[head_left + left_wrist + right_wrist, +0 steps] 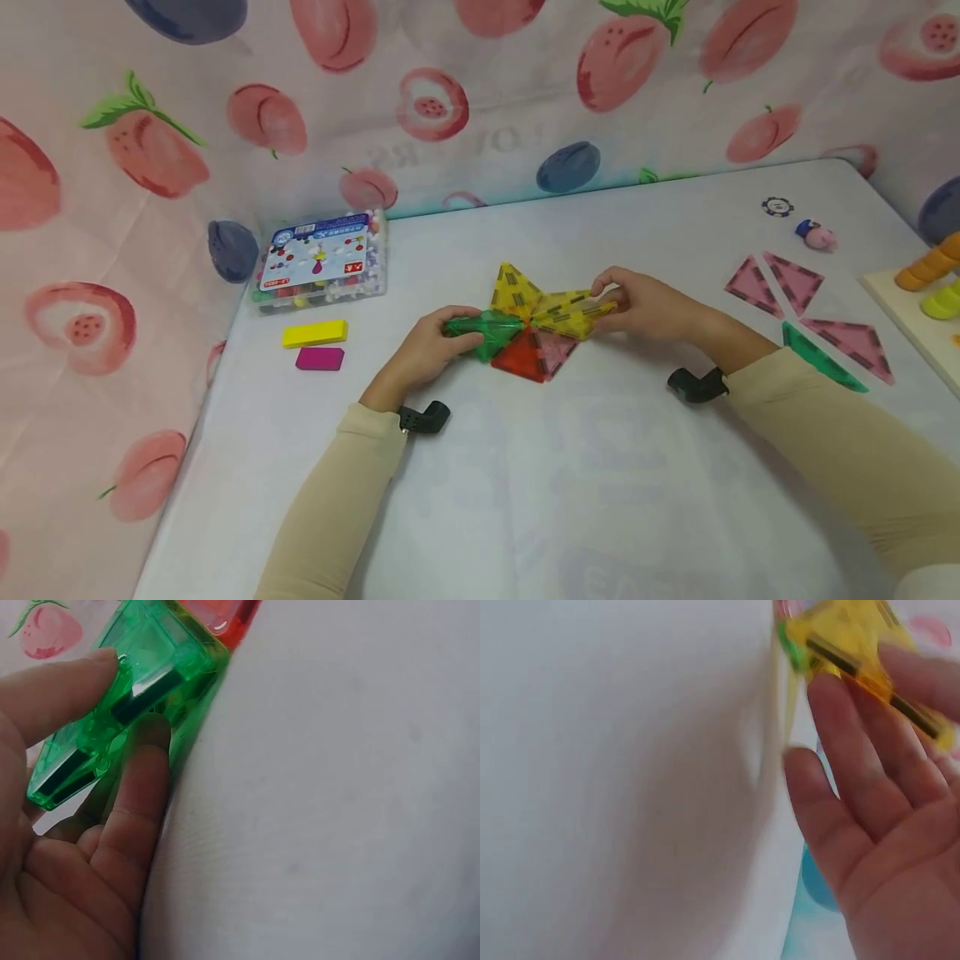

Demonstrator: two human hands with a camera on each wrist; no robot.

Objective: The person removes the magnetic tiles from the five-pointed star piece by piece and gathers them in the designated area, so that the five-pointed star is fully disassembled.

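Joined translucent magnetic tiles lie on the white table in a fan around one centre point. My left hand point(429, 346) pinches a green triangular magnetic tile point(146, 667) between thumb and fingers, tilted off the table on the fan's left side. On the other side, my right hand point(651, 307) grips the outer edge of a yellow magnetic tile point(859, 645), also raised. A second yellow tile point(513, 290) points to the back. Toward the front are a red tile point(521, 358) and a pink tile point(555, 350). How the edges meet at the centre is too small to tell.
At the back left stands a clear box point(318, 258) of colourful pieces, with a yellow block point(315, 333) and a magenta block point(320, 359) before it. Rightward lie pink triangles point(795, 283), a green triangle point(823, 358), a small figure point(816, 235), a chip point(777, 207) and a wooden board point(911, 321).
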